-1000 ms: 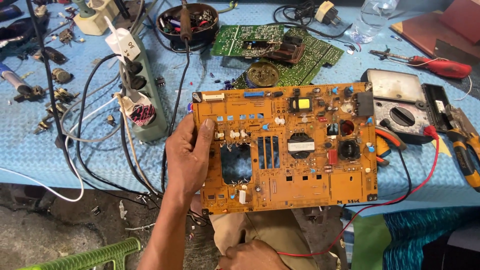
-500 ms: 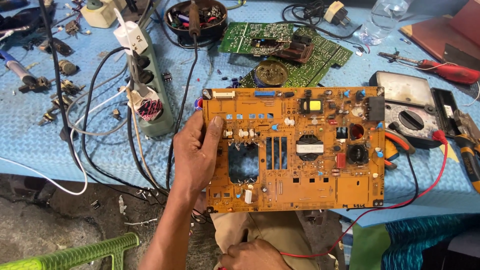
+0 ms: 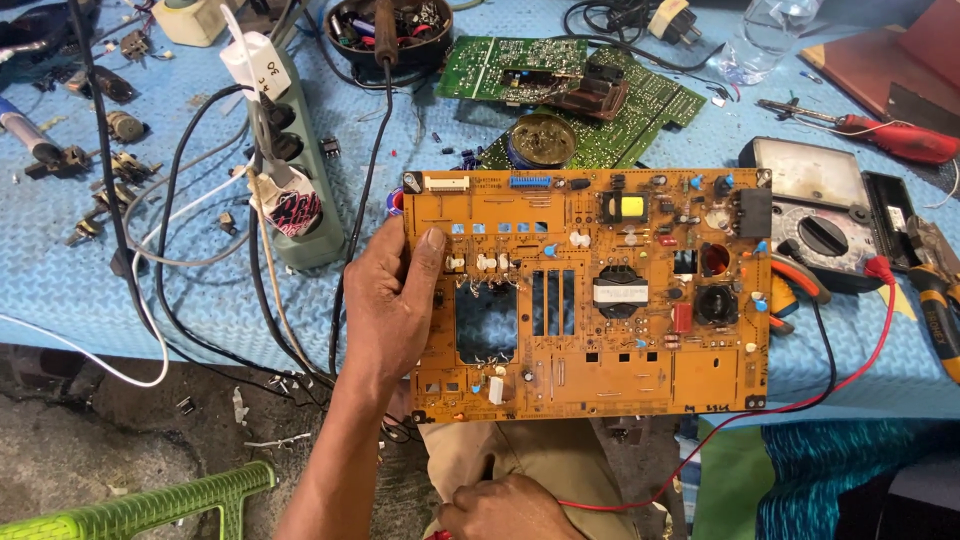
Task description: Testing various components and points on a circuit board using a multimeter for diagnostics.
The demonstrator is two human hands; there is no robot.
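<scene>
My left hand [image 3: 392, 300] grips the left edge of a large orange circuit board [image 3: 620, 350], thumb on its top face. The board is held flat over the front edge of the blue-covered table [image 3: 150, 290] and carries capacitors, a coil and a rectangular cut-out. My right hand [image 3: 505, 508] rests low near my lap, fingers closed around a red test lead [image 3: 880, 330] whose wire runs up to the right. Whether it holds a probe tip is hidden.
A green power strip [image 3: 300, 170] with plugs and cables lies left of the board. Green circuit boards [image 3: 590, 95] and a solder tin [image 3: 540, 138] sit behind it. A multimeter [image 3: 820, 215], pliers [image 3: 935, 290] and a red screwdriver [image 3: 895, 138] lie at the right. A green stool [image 3: 140, 508] stands below.
The view has shifted so the board sits slightly lower and more central. My left hand keeps its grip on the board's left edge; my right hand stays low.
</scene>
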